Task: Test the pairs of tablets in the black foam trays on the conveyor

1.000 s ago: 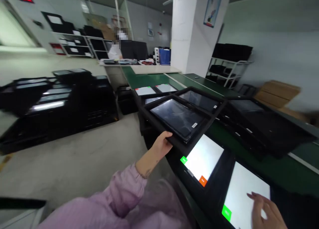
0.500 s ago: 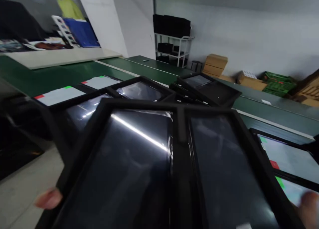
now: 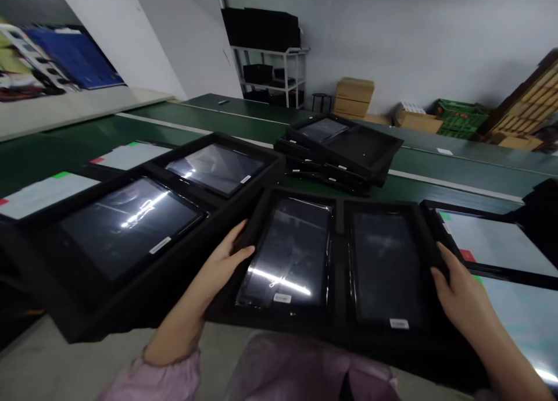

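Note:
Between my hands is a black foam tray [image 3: 341,256] holding two dark flat screens side by side. The left screen [image 3: 290,253] lies under shiny film and bears a small white label; the right screen [image 3: 386,267] has one too. My left hand [image 3: 226,258] grips the tray's left side, thumb over the rim. My right hand [image 3: 462,287] holds the right side in the same manner, and its fingers under the tray are hidden. Left of it, another black tray [image 3: 226,215] holds two more screens, close to my left hand.
Several stacked black trays [image 3: 344,148] stand behind on the green bench [image 3: 462,165]. Panels with white faces and red and green tabs lie at left [image 3: 52,194] and right [image 3: 501,241]. Beyond are a rack [image 3: 272,70], cartons [image 3: 353,96] and a green crate [image 3: 460,117].
The tray in my hands appears lower and farther from the camera, showing its near edge and both hands. My view has turned slightly right and down.

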{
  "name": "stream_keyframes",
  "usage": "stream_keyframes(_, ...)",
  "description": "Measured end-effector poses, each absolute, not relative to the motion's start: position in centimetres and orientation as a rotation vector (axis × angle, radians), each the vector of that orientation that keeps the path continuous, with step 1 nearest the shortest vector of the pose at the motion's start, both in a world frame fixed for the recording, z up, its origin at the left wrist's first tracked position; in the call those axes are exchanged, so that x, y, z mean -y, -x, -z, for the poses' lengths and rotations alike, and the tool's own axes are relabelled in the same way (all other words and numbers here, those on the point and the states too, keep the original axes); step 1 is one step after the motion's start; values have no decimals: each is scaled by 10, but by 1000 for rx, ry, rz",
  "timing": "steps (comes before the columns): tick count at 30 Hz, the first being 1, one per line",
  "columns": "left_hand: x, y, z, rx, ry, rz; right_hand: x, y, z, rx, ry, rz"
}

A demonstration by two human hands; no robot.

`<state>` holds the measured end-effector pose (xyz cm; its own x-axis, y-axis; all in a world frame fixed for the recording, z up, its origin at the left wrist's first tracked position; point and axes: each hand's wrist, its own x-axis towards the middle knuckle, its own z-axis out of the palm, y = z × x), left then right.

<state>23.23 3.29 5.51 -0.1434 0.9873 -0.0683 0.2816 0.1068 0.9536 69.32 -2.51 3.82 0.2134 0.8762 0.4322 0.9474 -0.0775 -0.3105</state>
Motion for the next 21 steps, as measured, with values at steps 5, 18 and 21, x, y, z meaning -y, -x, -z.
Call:
stream_keyframes(5,-51,-270,-64,-1590,-1907,-883,-10,-661,-33,1920,1854,369)
stream_keyframes(18,-89,-381,-43,-1587,-2266,45,-16,-657,17,1692,1912,370)
stream_keyframes(21,-102,-382,-49,-1674,-2294,-13,-14,-653,19,1678,1898,331)
